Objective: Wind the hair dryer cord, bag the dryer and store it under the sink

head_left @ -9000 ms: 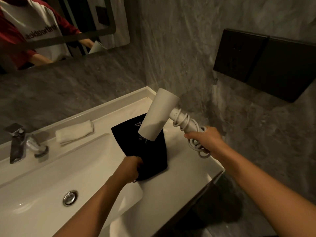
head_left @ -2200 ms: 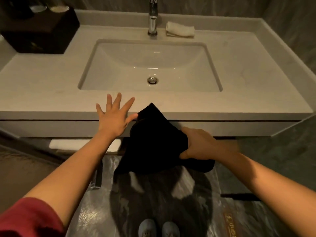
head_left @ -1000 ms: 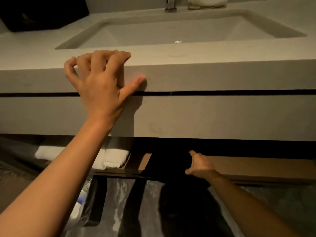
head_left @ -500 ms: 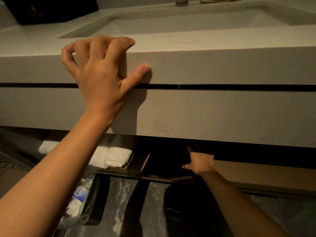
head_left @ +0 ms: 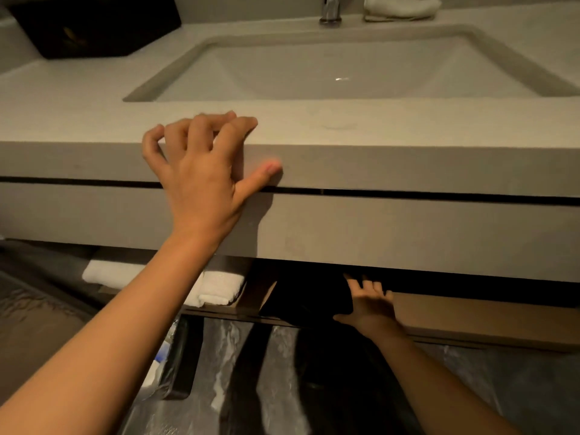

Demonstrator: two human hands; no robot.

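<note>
Under the sink (head_left: 282,130), right hand (head_left: 370,306) spread open, beside black bag (head_left: 307,299)

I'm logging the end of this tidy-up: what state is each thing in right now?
black bag: lying on the shelf under the sink
right hand: open, fingers spread, beside the bag
left hand: braced on the counter edge
basin: empty
white towels: folded on the shelf

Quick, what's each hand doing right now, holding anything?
Left hand: holds nothing, fingers curled over the edge of the countertop.
Right hand: open, fingers spread beside the black bag on the shelf, not gripping it.
</note>
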